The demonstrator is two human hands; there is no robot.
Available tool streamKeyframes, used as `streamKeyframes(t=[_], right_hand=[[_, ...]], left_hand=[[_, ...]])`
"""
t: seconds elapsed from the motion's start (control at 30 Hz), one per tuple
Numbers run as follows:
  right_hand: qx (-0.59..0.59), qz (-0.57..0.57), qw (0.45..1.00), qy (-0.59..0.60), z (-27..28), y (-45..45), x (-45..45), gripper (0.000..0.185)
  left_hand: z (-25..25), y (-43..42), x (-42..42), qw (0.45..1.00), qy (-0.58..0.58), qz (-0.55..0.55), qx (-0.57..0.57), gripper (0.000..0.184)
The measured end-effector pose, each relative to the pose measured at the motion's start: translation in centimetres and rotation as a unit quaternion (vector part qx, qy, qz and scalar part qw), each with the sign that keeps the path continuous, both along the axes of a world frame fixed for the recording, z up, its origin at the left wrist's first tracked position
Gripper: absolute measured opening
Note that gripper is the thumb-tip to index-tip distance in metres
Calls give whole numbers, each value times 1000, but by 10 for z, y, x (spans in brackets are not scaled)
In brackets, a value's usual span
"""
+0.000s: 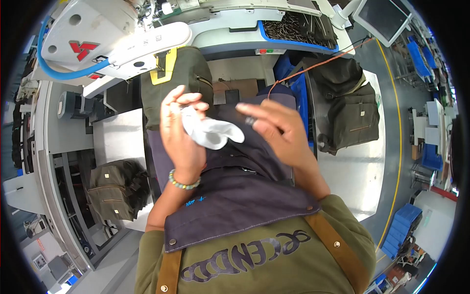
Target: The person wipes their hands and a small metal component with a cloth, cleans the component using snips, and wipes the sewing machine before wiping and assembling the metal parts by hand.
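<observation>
My left hand [183,137], with a beaded bracelet [185,182] at its wrist, is raised in front of my apron [235,196]. It is closed on a soft white glove [213,133], which hangs from the palm toward the right. My right hand [281,130] is just right of the glove and apart from it, index finger stretched out and thumb spread. A small dark spot shows by the thumb tip, too blurred to identify. Behind my left hand stands a dark green bag [188,73] under the sewing machine [122,49], with a yellow plate [164,66] against it.
Dark green bags lie on the metal tables to the left [117,188] and right [355,115]. A blue-edged tray [298,46] at the back holds many metal rings. An orange cord [323,61] runs across the back right, near a monitor [384,19].
</observation>
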State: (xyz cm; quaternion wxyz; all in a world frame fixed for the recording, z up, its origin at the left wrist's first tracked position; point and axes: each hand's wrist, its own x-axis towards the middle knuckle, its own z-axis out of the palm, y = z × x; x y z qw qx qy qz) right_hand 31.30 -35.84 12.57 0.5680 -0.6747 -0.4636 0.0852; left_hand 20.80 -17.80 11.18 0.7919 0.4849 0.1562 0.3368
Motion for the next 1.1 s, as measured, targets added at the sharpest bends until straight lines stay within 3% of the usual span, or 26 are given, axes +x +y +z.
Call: streamKeyframes(t=[0.1, 0.17, 0.2, 0.27, 0.3, 0.4, 0.53, 0.63, 0.77, 0.9, 1.03, 1.1], right_hand=[[-38, -128, 991, 11, -25, 27, 35, 32], [-123, -155, 970, 140, -47, 49, 61, 31], [-121, -153, 971, 135, -66, 64, 78, 31], [-83, -242, 953, -165, -101, 95, 111, 32], [-78, -239, 953, -170, -104, 110, 121, 32], [-211, -286, 912, -205, -107, 154, 145, 26], [-170, -259, 883, -353, -121, 195, 175, 31], [-199, -250, 866, -385, -123, 193, 180, 34], [-234, -294, 880, -289, -120, 177, 165, 43], [-163, -318, 883, -303, -126, 156, 167, 46], [46, -263, 952, -149, -103, 135, 103, 18], [44, -211, 976, -24, -90, 118, 52, 13]], left_hand=[[13, 20, -18, 999, -41, -2, -13, 34], [18, 28, -31, 997, -56, -5, -60, 35], [17, 36, -38, 992, -73, -23, -105, 34], [11, 48, -51, 975, -99, -43, -193, 33], [11, 51, -56, 975, -105, -40, -190, 33], [3, 61, -72, 960, -93, -9, -265, 31], [-6, 66, -87, 954, -79, 5, -289, 30], [-10, 68, -91, 949, -89, -7, -302, 29], [-14, 70, -89, 952, -70, 0, -298, 30], [-16, 76, -84, 943, -97, -31, -317, 31], [-19, 78, -86, 944, -100, -16, -313, 34], [-20, 77, -87, 942, -101, -31, -317, 34]])
